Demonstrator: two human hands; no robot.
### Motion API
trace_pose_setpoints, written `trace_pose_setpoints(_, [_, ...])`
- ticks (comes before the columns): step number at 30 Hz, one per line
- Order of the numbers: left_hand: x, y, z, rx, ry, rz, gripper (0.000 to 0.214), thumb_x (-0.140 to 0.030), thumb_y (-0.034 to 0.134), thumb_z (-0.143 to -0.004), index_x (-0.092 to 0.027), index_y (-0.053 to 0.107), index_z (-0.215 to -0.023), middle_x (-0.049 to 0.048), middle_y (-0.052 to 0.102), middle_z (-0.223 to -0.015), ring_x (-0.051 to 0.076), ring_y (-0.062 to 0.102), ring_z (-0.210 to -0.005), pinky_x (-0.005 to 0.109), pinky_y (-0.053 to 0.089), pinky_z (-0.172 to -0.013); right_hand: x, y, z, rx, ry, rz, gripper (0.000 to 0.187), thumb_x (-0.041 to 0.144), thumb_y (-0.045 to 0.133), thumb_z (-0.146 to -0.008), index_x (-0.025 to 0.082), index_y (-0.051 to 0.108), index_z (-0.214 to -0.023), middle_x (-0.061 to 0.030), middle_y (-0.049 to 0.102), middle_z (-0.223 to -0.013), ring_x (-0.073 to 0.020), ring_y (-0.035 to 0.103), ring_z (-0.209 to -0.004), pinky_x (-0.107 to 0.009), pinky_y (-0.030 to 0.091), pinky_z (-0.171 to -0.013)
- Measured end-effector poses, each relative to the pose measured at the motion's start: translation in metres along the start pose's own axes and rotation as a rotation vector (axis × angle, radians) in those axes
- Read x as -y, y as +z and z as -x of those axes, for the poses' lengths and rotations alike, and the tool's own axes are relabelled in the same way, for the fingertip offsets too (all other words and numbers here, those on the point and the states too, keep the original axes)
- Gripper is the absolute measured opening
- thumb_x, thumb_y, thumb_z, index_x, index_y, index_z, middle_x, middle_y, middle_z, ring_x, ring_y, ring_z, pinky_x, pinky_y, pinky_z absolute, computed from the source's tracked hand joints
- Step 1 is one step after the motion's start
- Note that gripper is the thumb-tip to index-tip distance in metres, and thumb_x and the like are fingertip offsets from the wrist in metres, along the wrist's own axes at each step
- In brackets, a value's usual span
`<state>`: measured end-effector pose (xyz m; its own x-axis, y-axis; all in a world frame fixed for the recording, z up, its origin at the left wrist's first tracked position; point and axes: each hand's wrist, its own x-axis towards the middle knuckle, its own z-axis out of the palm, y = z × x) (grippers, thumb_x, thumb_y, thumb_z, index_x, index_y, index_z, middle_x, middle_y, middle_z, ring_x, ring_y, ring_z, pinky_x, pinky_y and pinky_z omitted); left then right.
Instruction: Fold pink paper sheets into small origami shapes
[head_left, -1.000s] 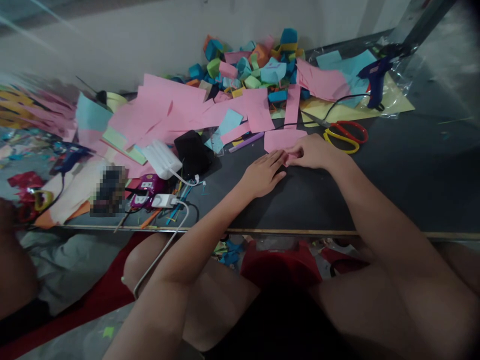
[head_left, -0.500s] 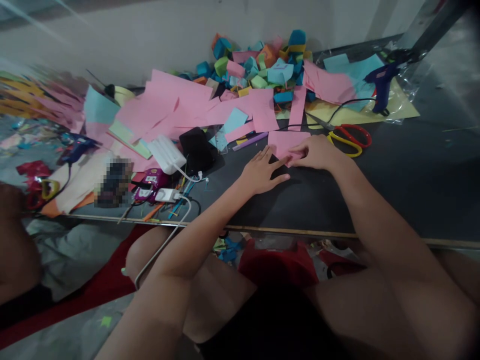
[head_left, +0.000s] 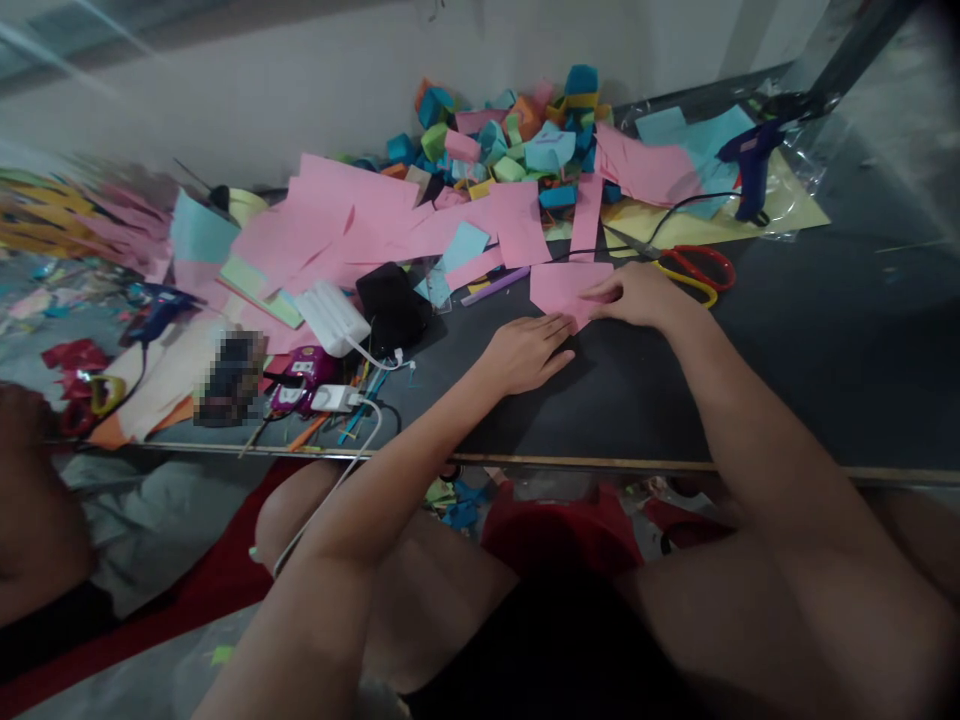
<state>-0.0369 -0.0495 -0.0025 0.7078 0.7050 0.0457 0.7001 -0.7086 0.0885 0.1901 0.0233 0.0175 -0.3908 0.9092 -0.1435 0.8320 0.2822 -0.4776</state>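
Observation:
A small sheet of pink paper (head_left: 559,285) lies on the dark table in front of me, its near corners angled to a point. My left hand (head_left: 526,355) rests flat at its lower left edge, fingers stretched together and thumb apart, fingertips on the paper's near point. From the right, my right hand (head_left: 637,298) curls its thumb and fingers around the right edge of the same paper. The fingers partly hide that edge. Just beyond my right hand are scissors (head_left: 705,268) with red and yellow handles, partly covered by the hand.
Pink sheets (head_left: 352,215) and a heap of coloured folded paper pieces (head_left: 517,140) lie along the wall. A blue glue gun (head_left: 750,170) is at the back right. A white power bank (head_left: 330,315) and a black pouch (head_left: 390,300) sit left. Another person's arm (head_left: 37,490) shows at far left.
My left hand's spread fingers have drawn together and slid slightly nearer, to the paper's lower point. The right thumb and fingers have parted a little at the paper's right edge.

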Motion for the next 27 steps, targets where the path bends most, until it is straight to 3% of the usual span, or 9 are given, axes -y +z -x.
trace_pose_setpoints(9, [0.007, 0.003, -0.006, -0.062, 0.02, 0.017, 0.053, -0.035, 0.029, -0.106, -0.011, 0.063, -0.14, 0.0133, 0.063, -0.147, 0.024, 0.063, -0.136, 0.041, 0.053, -0.109, -0.027, -0.008, -0.001, -0.156, 0.121, 0.106, 0.049, 0.038, 0.075, -0.083, 0.026, 0.075, -0.131, -0.0076, 0.077, -0.099, -0.0284, 0.07, -0.091, -0.043, 0.051, -0.083])
trace_pose_setpoints(14, [0.033, 0.006, -0.006, -0.149, 0.124, 0.175, 0.05, -0.04, 0.032, -0.105, -0.02, 0.078, -0.114, 0.0069, 0.076, -0.127, 0.021, 0.073, -0.121, 0.037, 0.058, -0.101, -0.012, -0.006, 0.006, -0.331, -0.03, 0.072, 0.042, 0.038, 0.058, -0.092, 0.029, 0.075, -0.13, -0.0096, 0.073, -0.11, -0.0299, 0.065, -0.102, -0.045, 0.048, -0.091])
trace_pose_setpoints(16, [0.045, 0.01, -0.008, -0.201, 0.103, 0.281, 0.047, -0.045, 0.04, -0.104, -0.021, 0.08, -0.096, 0.0057, 0.081, -0.115, 0.02, 0.075, -0.115, 0.033, 0.06, -0.095, -0.005, -0.003, 0.008, -0.34, -0.084, 0.053, 0.043, 0.039, 0.054, -0.095, 0.033, 0.072, -0.133, -0.0085, 0.071, -0.116, -0.0302, 0.063, -0.109, -0.046, 0.048, -0.095])
trace_pose_setpoints(20, [0.064, 0.016, -0.02, -0.244, 0.008, 0.4, 0.036, -0.045, 0.059, -0.097, -0.022, 0.076, -0.075, 0.0056, 0.083, -0.101, 0.02, 0.078, -0.105, 0.031, 0.061, -0.087, 0.001, 0.008, 0.006, -0.245, -0.205, 0.026, 0.037, 0.036, 0.062, -0.091, 0.03, 0.077, -0.124, -0.0101, 0.069, -0.127, -0.0318, 0.062, -0.118, -0.05, 0.047, -0.106])
trace_pose_setpoints(22, [0.068, 0.017, -0.027, -0.27, -0.053, 0.381, 0.021, -0.041, 0.072, -0.089, -0.021, 0.079, -0.089, 0.0071, 0.081, -0.112, 0.022, 0.075, -0.113, 0.035, 0.059, -0.098, 0.001, 0.014, 0.004, -0.233, -0.176, 0.017, 0.035, 0.034, 0.068, -0.087, 0.025, 0.078, -0.119, -0.0129, 0.067, -0.128, -0.0331, 0.062, -0.119, -0.051, 0.047, -0.108])
trace_pose_setpoints(25, [0.067, 0.018, -0.034, -0.34, -0.226, 0.321, 0.053, -0.041, 0.087, -0.075, -0.019, 0.073, -0.121, 0.0129, 0.071, -0.135, 0.029, 0.065, -0.129, 0.045, 0.049, -0.115, 0.001, 0.022, 0.001, -0.318, -0.008, -0.018, 0.052, 0.039, 0.079, -0.077, 0.017, 0.071, -0.124, -0.0183, 0.063, -0.132, -0.0379, 0.061, -0.121, -0.055, 0.049, -0.106])
trace_pose_setpoints(27, [0.062, 0.019, -0.035, -0.346, -0.326, 0.306, 0.056, -0.043, 0.088, -0.074, -0.016, 0.072, -0.121, 0.015, 0.069, -0.136, 0.032, 0.063, -0.129, 0.049, 0.047, -0.116, 0.001, 0.026, -0.001, -0.362, 0.103, -0.064, 0.073, 0.045, 0.087, -0.068, 0.015, 0.064, -0.13, -0.0202, 0.063, -0.132, -0.0413, 0.061, -0.121, -0.06, 0.05, -0.104])
